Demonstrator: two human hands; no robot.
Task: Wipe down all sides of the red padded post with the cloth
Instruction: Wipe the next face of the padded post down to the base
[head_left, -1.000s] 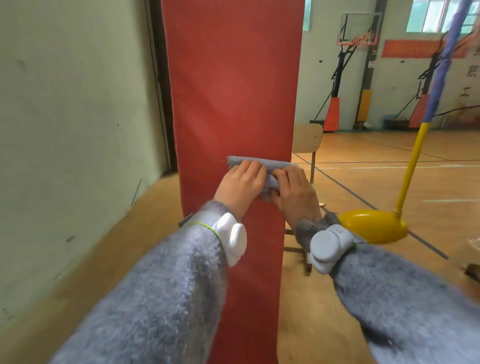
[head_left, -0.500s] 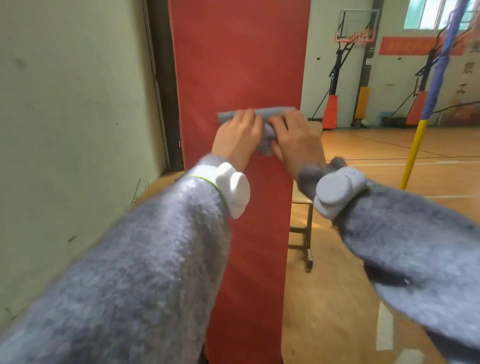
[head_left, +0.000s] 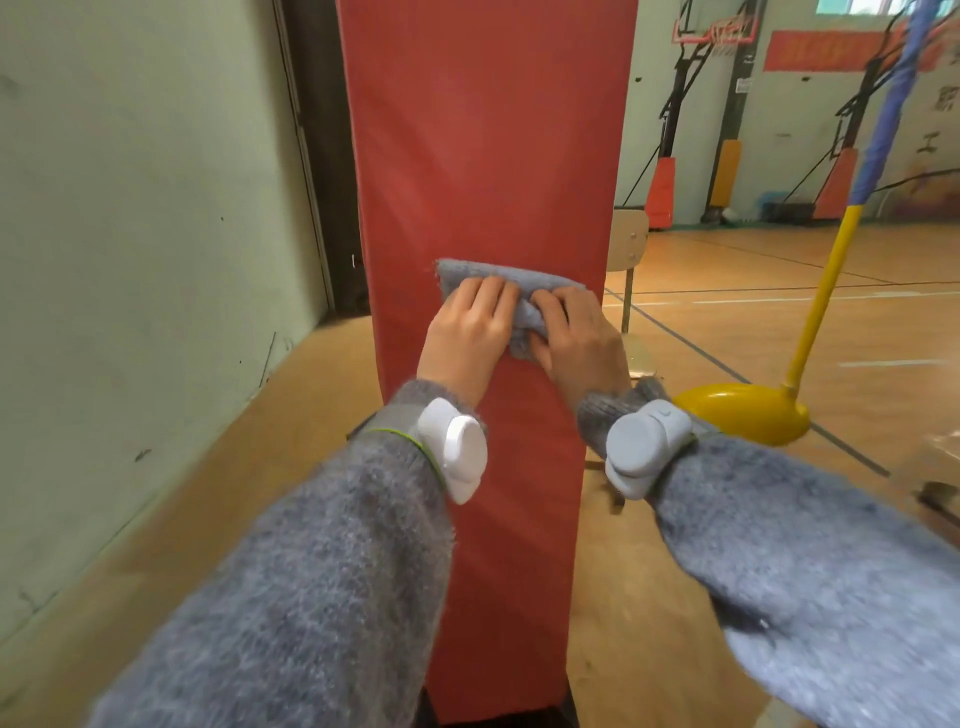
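The red padded post stands upright right in front of me, its front face filling the middle of the view. A grey-blue cloth lies flat against that face at about mid height, bunched between my hands. My left hand holds the cloth's left part with bent fingers on top of it. Beside it, my right hand grips the right part near the post's right edge, thumb tucked against the bunched fold. Both wrists carry white devices over grey fuzzy sleeves.
A pale green wall runs along the left, with a dark door frame behind the post. A chair stands behind the post's right side. A yellow pole base sits on the wooden floor at the right.
Both hands slid the cloth up the post's front face half a second ago, then back down to about mid height. The grip on the cloth looks the same.
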